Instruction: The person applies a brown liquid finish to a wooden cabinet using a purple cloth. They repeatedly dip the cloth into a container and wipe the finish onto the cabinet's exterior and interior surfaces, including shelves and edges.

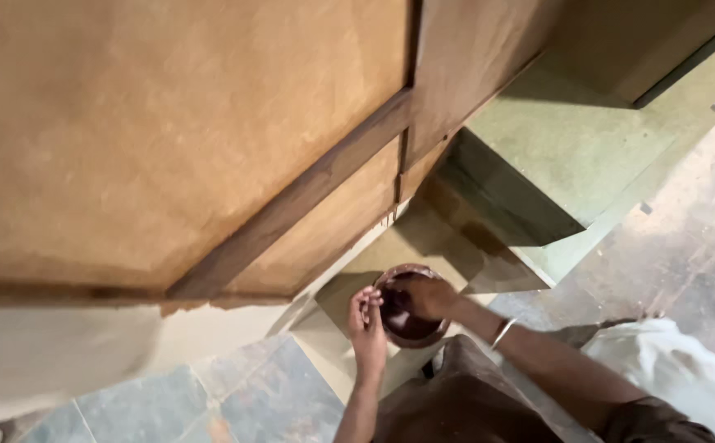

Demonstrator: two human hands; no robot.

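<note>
The left hand (367, 321) curls its fingers against the near rim of a small round bowl (409, 305), gripping its edge. The right hand (429, 297) reaches into the bowl, fingers closed down in its dark brown contents; what they hold cannot be told. A metal bangle (502, 331) sits on the right wrist. The bowl rests on a pale board (423, 242) low by the floor (685, 238). Above it stands a large brown-stained wooden panel (169, 131).

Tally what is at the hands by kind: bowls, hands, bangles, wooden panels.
Round dark-brown stained bowl: 1
Hands: 2, left hand on the bowl's rim, right hand inside it
Silver metal bangle on right wrist: 1
Large brown-stained wooden panel: 1
Total: 5
</note>
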